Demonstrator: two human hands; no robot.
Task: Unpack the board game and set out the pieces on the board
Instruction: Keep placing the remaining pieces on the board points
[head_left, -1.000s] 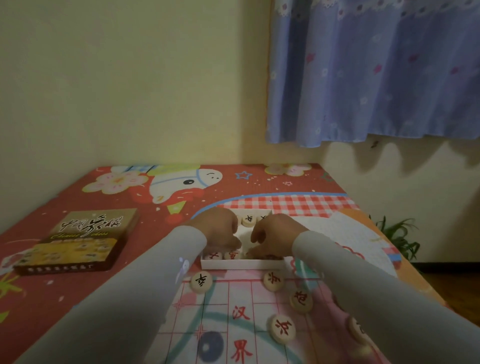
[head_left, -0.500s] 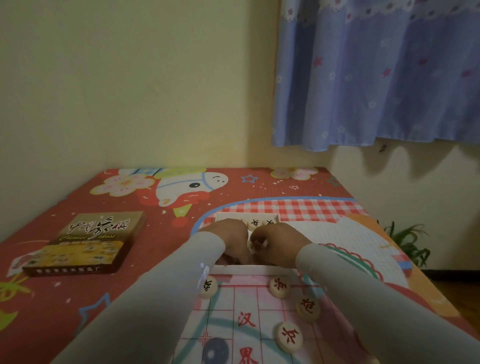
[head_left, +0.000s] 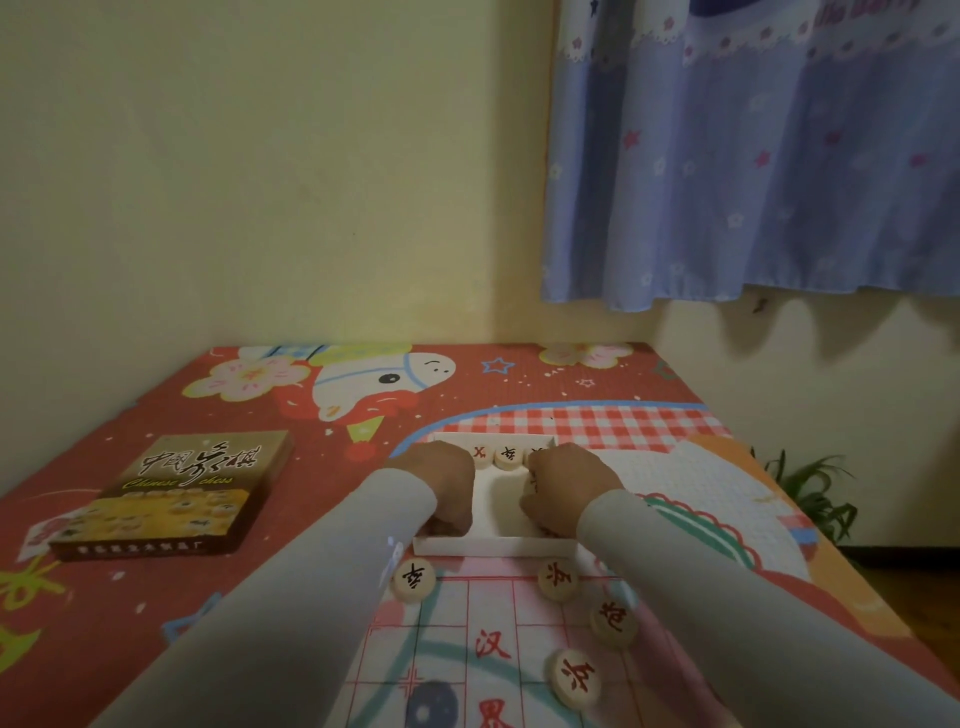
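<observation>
1. Small round wooden-looking discs, judged light, stiff and smooth; best pinched by the rim between thumb and fingertip, one at a time
2. Pale faces with red or dark characters; four pieces (head_left: 575, 677) lying flat on the board (head_left: 470, 618), a few more along the far wall of the white tray (head_left: 493, 545)
3. Tray sitting on the desk (head_left: 130, 597), touching the board's far edge
4. Left hand (head_left: 441, 486) and right hand (head_left: 566, 488) both curled down inside the tray; cannot tell whether either grips a piece
5. Box lid (head_left: 176, 493) well apart, to the left
</observation>
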